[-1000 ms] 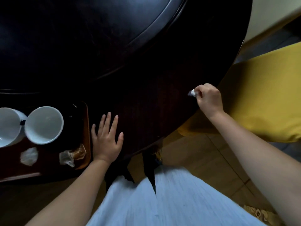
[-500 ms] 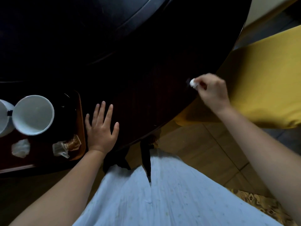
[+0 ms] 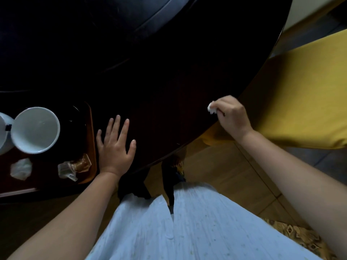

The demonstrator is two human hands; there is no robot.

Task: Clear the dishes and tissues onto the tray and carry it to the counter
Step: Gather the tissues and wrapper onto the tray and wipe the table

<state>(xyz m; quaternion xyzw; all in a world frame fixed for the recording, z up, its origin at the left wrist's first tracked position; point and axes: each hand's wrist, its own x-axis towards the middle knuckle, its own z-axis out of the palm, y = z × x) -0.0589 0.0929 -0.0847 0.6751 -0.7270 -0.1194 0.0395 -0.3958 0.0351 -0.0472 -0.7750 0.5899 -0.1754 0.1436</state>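
A brown tray (image 3: 92,139) lies at the left on the dark round table (image 3: 169,81). On it stand a white bowl (image 3: 35,130) and part of a second white dish (image 3: 3,136), with a crumpled tissue (image 3: 20,168) and a clear wrapper (image 3: 74,166) in front. My left hand (image 3: 114,147) rests flat and open on the table, just right of the tray's rim. My right hand (image 3: 231,116) is closed on a small white tissue wad (image 3: 211,107) above the table's right edge.
A yellow cushioned chair (image 3: 300,91) stands right of the table. Wooden floor (image 3: 216,175) shows below the table edge, with a patterned rug (image 3: 293,235) at the lower right. A raised round centre piece (image 3: 93,19) fills the table's far part. My pale skirt fills the bottom.
My right hand with the tissue wad has stayed near the table's right edge, shifting slightly. The left hand stays flat beside the tray. The camera has shifted a little.
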